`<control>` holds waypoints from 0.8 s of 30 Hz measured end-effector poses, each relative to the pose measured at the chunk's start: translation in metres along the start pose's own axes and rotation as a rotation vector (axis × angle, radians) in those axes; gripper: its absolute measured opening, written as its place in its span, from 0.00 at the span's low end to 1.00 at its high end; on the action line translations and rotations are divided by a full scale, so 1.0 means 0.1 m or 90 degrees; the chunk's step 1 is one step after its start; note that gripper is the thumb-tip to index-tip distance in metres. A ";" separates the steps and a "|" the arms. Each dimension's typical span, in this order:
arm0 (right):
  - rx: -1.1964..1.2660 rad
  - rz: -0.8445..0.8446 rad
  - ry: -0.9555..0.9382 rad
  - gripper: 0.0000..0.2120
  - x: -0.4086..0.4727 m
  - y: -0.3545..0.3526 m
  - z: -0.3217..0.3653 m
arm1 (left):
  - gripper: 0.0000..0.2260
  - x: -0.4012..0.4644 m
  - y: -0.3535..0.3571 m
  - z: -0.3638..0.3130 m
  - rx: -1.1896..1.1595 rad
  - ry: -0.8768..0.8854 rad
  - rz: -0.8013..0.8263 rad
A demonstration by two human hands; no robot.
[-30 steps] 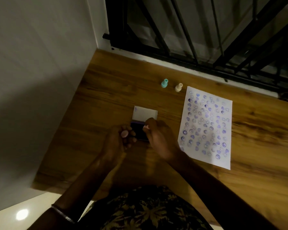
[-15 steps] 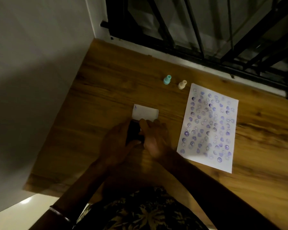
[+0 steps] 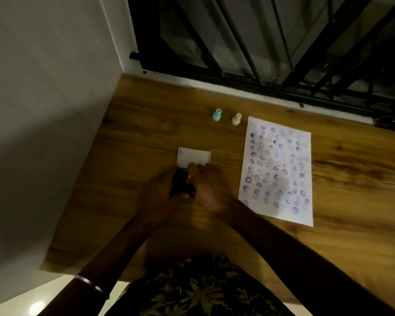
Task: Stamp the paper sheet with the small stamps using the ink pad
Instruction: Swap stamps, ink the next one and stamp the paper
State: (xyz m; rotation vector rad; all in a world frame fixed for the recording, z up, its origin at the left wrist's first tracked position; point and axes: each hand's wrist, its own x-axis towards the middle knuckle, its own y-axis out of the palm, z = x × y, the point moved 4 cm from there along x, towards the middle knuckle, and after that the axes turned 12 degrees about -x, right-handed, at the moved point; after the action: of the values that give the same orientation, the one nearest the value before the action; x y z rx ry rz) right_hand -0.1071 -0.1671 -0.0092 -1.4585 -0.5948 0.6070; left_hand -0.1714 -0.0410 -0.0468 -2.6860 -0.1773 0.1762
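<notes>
My paper sheet (image 3: 276, 169) is looking nearly full of purple prints; I'm curling both my left hand (image 3: 156, 197) and right hand (image 3: 209, 188) around the ink pad (image 3: 182, 184), little remaining

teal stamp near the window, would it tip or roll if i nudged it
The teal stamp stands upright on a wider base with a narrow neck, so a low push would probably slide it. A nudge near its top could tip it; once down, its round body would likely roll.

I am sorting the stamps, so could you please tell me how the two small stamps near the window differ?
The teal stamp is blue-green; the cream stamp is pale yellow. The teal stamp stands farther from the paper sheet; the cream stamp stands just beside its top corner. Both are upright, untouched and alike in shape.
</notes>
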 end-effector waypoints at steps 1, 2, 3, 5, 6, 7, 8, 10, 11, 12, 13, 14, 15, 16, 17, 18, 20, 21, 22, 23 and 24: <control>0.010 0.000 0.011 0.15 0.00 -0.03 0.00 | 0.30 0.00 0.01 0.01 0.002 -0.003 -0.002; 0.015 -0.004 0.023 0.14 -0.02 -0.06 -0.01 | 0.30 0.00 0.01 0.02 0.005 -0.001 -0.003; 0.018 -0.009 0.036 0.12 -0.03 -0.08 -0.01 | 0.30 0.00 0.02 0.00 0.007 0.003 -0.005; 0.027 -0.023 0.059 0.11 -0.09 -0.12 -0.05 | 0.30 0.00 0.02 -0.02 0.025 0.002 -0.005; 0.032 -0.034 0.070 0.10 -0.14 -0.13 -0.09 | 0.32 0.01 0.03 -0.01 0.033 -0.009 -0.002; 0.033 -0.047 0.085 0.09 -0.21 -0.14 -0.13 | 0.35 0.01 0.03 0.00 0.036 -0.026 0.000; 0.033 -0.061 0.103 0.08 -0.30 -0.15 -0.18 | 0.37 0.01 0.04 0.01 0.033 -0.044 0.000; 0.034 -0.083 0.137 0.07 -0.50 -0.14 -0.30 | 0.39 -0.02 0.07 0.00 0.026 -0.069 -0.002; 0.025 -0.080 0.148 0.07 -0.60 -0.12 -0.37 | 0.37 -0.05 0.11 -0.01 0.034 -0.067 -0.003; 0.002 -0.061 0.158 0.07 -0.70 -0.09 -0.43 | 0.35 -0.09 0.16 -0.04 0.048 -0.056 0.003; -0.024 -0.032 0.173 0.09 -0.79 -0.06 -0.50 | 0.33 -0.13 0.22 -0.09 0.059 -0.043 0.020; -0.040 -0.006 0.194 0.10 -0.88 -0.04 -0.56 | 0.31 -0.16 0.30 -0.14 0.061 -0.030 0.050; -0.045 0.010 0.216 0.10 -0.97 -0.03 -0.61 | 0.29 -0.18 0.38 -0.20 0.066 -0.013 0.093; -0.047 0.014 0.233 0.10 -1.04 -0.03 -0.66 | 0.28 -0.17 0.47 -0.27 0.086 0.012 0.139; -0.049 0.010 0.245 0.10 -1.11 -0.03 -0.69 | 0.28 -0.15 0.58 -0.34 0.124 0.035 0.190; -0.050 0.003 0.256 0.10 -1.17 -0.04 -0.71 | 0.29 -0.13 0.70 -0.41 0.165 0.051 0.233; -0.051 0.012 0.275 0.09 -1.25 -0.04 -0.75 | 0.30 -0.12 0.90 -0.57 0.221 0.101 0.228; -0.054 0.025 0.285 0.10 -1.29 -0.03 -0.78 | 0.29 -0.13 0.99 -0.67 0.234 0.139 0.192; -0.060 0.032 0.293 0.10 -1.32 -0.02 -0.80 | 0.29 -0.13 1.08 -0.74 0.244 0.168 0.171; -0.064 0.030 0.299 0.11 -1.35 -0.01 -0.82 | 0.29 -0.12 1.16 -0.79 0.251 0.182 0.169; -0.065 0.025 0.301 0.13 -1.38 0.00 -0.83 | 0.30 -0.11 1.24 -0.80 0.262 0.188 0.175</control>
State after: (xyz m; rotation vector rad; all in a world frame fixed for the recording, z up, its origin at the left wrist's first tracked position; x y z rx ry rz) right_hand -0.1479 -0.3227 -0.0115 -1.6424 -0.2276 0.2471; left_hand -0.1579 -0.1873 -0.0282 -2.2783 0.2903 -0.0937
